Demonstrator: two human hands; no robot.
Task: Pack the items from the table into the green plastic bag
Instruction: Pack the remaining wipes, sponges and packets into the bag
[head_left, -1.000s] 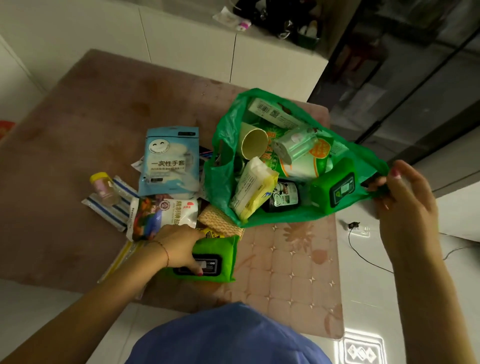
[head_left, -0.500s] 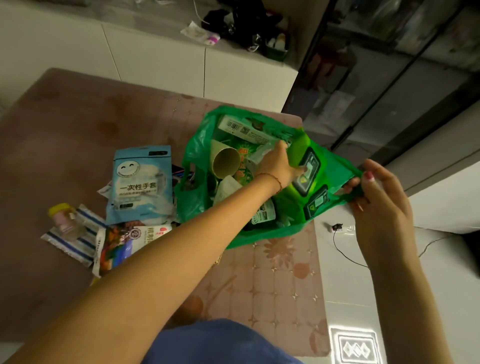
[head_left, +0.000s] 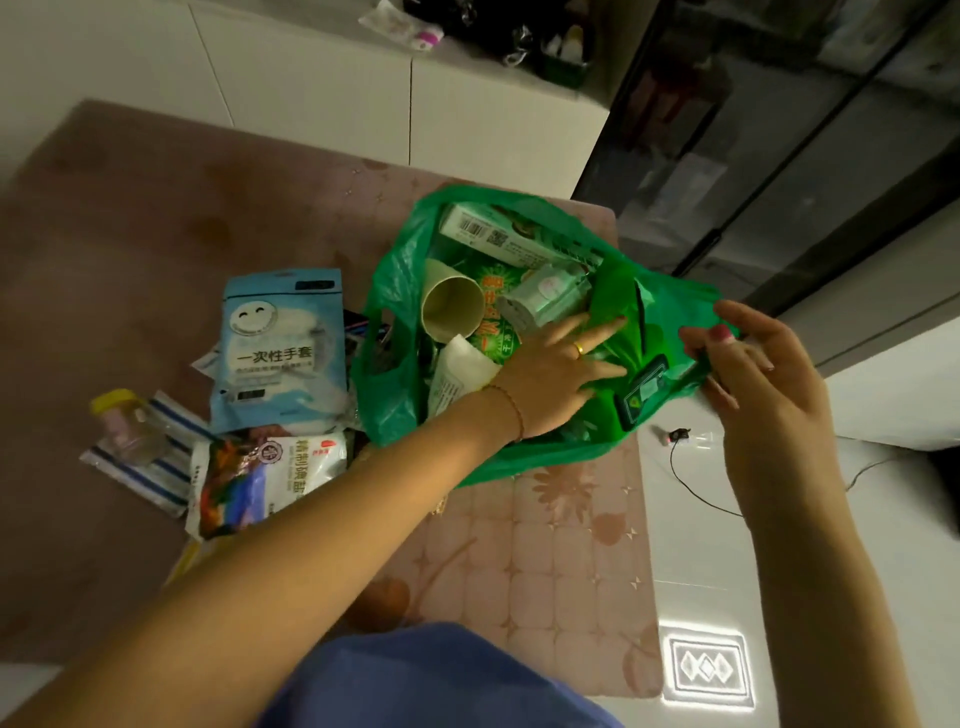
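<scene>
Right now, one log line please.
left hand: open, inside green bag | right hand: pinching bag rim | blue glove pack: on table

The green plastic bag (head_left: 395, 415) is thin, glossy film, creased all over. At its nine o'clock a blue pouch (head_left: 283, 348) looks satiny plastic, and the salt packet (head_left: 265, 475) below shines. A paper cup (head_left: 452, 309) inside is matt. The table (head_left: 566, 551) wears a smooth, quilted-pattern cover with faint sheen.

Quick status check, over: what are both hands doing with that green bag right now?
Left hand flat inside green bag, pressing packs down. Right hand pinches bag rim open. Blue glove pouch, salt packet, small jar not yet packed. Nothing blocking.
</scene>
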